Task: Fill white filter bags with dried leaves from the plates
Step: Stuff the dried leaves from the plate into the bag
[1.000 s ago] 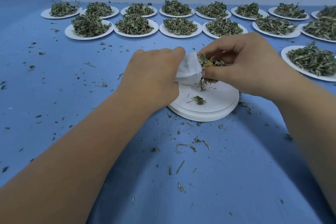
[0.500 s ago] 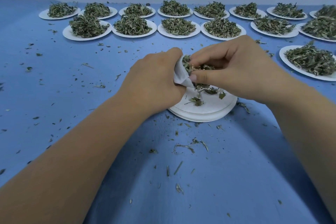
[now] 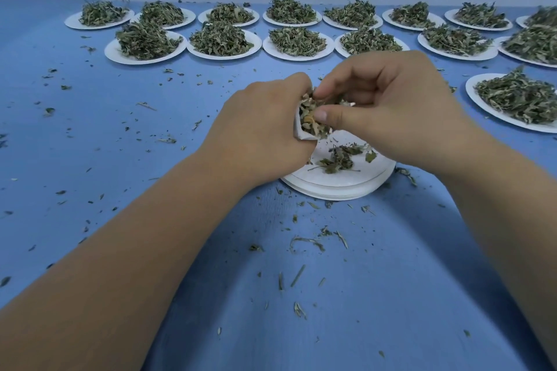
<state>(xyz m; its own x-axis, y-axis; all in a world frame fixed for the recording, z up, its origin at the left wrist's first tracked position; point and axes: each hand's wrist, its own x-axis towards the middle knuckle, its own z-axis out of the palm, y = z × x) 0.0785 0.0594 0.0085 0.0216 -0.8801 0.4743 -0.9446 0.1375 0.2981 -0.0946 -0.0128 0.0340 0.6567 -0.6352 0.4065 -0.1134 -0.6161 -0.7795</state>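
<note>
Less of the white filter bag (image 3: 301, 133) shows now than one second ago. The left hand (image 3: 262, 132) has gathered it tighter, the right hand has come up to its mouth, and more bits have fallen on the plate below.

On the left, the blue table (image 3: 120, 135) carries only scattered crumbs (image 3: 167, 140). The left hand has its fingers curled round the bag and holds it above the left edge of a stack of plates (image 3: 346, 188), with the mouth turned to the right. At the mouth sit dried leaves (image 3: 313, 119). The right hand (image 3: 401, 111) pinches them between thumb and fingertips and seems to press them inside. Under it, some spilled leaves (image 3: 340, 156) lie on the top plate of the stack.

I judge that this one bag is about half filled and not yet closed. No finished bag is in view. Many full plates (image 3: 112, 51) stand in two rows along the far side, and one more plate (image 3: 473, 96) is at the right, all of them heaped. So most of the task is left.
</note>
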